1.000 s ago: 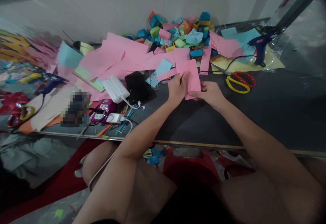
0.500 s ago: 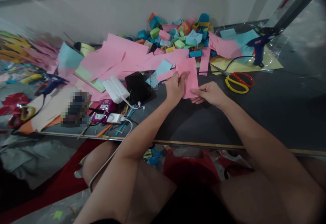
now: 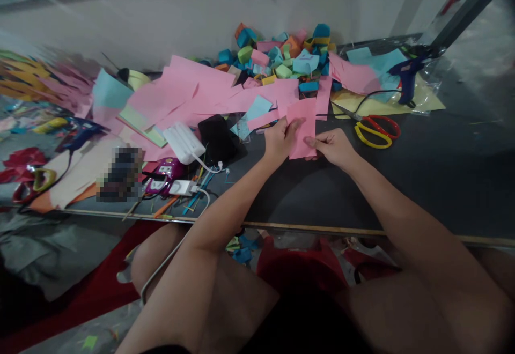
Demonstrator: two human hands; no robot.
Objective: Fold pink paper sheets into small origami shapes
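A rectangular piece of pink paper is held up off the dark table between my two hands. My left hand grips its left side, with the thumb on the face toward me. On the right, my right hand pinches the lower right edge between thumb and fingers; those fingers are partly hidden behind the paper. To the right of my right hand lie scissors with one red and one yellow handle. Behind the held piece are a pink paper strip and larger pink sheets.
Folded coloured paper pieces are heaped against the wall. A blue glue gun lies at the back right, another glue gun at the left. A white charger, a black pouch and a purple power strip with cables crowd the left.
The pink paper has shifted slightly right and down and now stands straighter. Both hands have moved a little with it and still hold it.
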